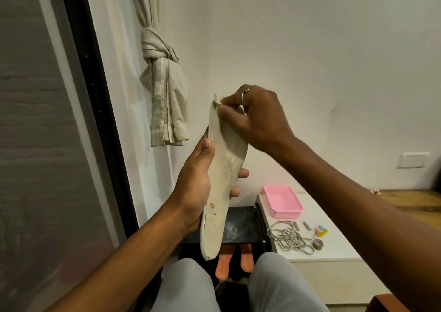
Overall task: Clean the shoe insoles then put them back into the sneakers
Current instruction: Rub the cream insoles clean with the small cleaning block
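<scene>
The insole (228, 151) is up in the air in front of the person, standing tall with its toe end at the top and its heel end at the bottom. The left hand (194, 187) holds it around the middle, with the thumb on the near edge and the fingertips poking out on the far side. The right hand (257, 113) is at the top end and pinches a small pale wad (216, 101) against the toe tip. This hand wears a ring (244, 94).

Low down on the right is a white counter (334, 247). On it sit a pink box (282, 201), a tangle of grey laces (288, 237) and a roll of tape (317, 243). The insole's heel end hides part of a dark surface (241, 225) under it. A knotted curtain (164, 96) hangs on the left, behind the hands.
</scene>
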Demonstrator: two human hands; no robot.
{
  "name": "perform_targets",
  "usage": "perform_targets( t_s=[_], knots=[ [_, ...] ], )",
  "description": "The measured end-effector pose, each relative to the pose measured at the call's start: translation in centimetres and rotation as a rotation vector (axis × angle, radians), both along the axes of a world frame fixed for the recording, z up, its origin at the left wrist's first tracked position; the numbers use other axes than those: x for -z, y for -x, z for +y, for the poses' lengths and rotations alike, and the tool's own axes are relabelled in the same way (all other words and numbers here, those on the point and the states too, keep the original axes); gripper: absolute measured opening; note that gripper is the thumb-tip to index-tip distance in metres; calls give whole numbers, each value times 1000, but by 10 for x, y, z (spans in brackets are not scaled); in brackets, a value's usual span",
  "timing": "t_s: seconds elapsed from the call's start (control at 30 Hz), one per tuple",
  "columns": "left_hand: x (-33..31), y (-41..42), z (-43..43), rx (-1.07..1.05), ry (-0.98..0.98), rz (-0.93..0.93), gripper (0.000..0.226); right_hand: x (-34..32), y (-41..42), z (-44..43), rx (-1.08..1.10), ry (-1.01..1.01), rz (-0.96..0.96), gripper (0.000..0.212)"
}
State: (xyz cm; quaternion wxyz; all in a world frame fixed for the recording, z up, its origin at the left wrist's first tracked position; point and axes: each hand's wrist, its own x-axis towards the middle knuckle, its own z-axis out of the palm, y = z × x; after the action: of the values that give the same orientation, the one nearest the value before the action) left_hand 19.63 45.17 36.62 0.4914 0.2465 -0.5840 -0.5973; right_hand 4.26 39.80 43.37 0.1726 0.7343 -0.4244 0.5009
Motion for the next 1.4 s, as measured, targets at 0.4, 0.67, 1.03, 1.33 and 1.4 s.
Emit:
perform_targets(
  t_s=[0.4,0.67,1.03,1.33,1.4],
  knots=[
    [1,-1,-4,-2,-13,17,46,8,-13,13,-39,-2,64,21],
    [2,0,-4,-14,0,37,45,10,-3,13,-27,-42,86,20],
    [2,0,-5,-11,9,51,44,15,0,19,-93,-82,113,20],
    [2,-3,-6,-12,4,50,44,9,-4,12,-43,-42,68,17],
    [2,-2,-7,-11,6,73,45,14,-8,22,-88,-58,119,17]
  ],
)
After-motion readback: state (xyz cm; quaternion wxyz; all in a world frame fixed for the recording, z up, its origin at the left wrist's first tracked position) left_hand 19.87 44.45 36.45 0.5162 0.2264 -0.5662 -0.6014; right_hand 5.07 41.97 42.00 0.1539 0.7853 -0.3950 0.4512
